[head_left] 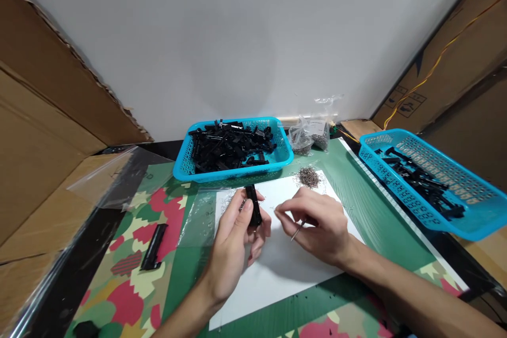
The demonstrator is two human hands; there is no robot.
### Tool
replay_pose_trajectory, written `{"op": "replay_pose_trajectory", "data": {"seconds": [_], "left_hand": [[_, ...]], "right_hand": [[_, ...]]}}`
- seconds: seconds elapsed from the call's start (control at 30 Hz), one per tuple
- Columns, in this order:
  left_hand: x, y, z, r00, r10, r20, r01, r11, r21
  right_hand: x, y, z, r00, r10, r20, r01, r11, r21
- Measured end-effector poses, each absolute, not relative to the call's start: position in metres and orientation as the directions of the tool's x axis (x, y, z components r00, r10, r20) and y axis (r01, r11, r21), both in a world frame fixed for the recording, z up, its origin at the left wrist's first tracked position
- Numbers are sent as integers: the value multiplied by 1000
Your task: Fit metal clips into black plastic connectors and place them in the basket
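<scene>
A black oblong part (pixel 253 206) stands nearly upright in my left hand (pixel 233 243), pinched between thumb and fingers above a white sheet (pixel 277 280). To its right is my right hand (pixel 320 224), its thumb and index fingertip pressed together; anything between those tips is too small to make out. A thin metal tool (pixel 298 230) is tucked under the curled fingers of that same hand. Behind it, a pile of small metal pieces (pixel 308 177) lies at the sheet's back edge.
A blue basket (pixel 233 175) full of black parts stands at the back, clear bags (pixel 312 136) beside it. Another blue basket (pixel 485 211) is at the right. One black part (pixel 154 245) lies on the patterned cloth at the left. Cardboard flanks both sides.
</scene>
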State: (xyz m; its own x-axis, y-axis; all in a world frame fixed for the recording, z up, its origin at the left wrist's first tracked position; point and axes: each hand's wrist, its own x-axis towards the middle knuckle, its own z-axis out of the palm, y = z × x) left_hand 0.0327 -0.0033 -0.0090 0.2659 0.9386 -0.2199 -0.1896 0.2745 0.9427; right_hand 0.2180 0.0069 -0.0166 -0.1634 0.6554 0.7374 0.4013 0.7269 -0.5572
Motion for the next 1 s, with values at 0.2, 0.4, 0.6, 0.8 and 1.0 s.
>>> {"op": "replay_pose_trajectory", "data": {"seconds": [0.2,0.4,0.6,0.8,1.0], "left_hand": [[30,-6,-8,257,958,-126,-133,165,977],[30,-7,-11,238,970,-43,-66,61,996],[28,-8,-13,238,970,-45,-67,62,996],[27,-9,-12,258,964,-69,-24,77,997],[27,-8,-11,266,964,-12,38,2,999]], "right_hand": [[217,6,-28,-413,454,790,443,858,-261],[220,5,-25,-488,456,744,456,860,-228],[221,3,-24,-452,475,755,463,848,-257],[218,4,-27,-470,465,750,458,855,-242],[217,3,-29,-461,506,729,475,835,-279]]}}
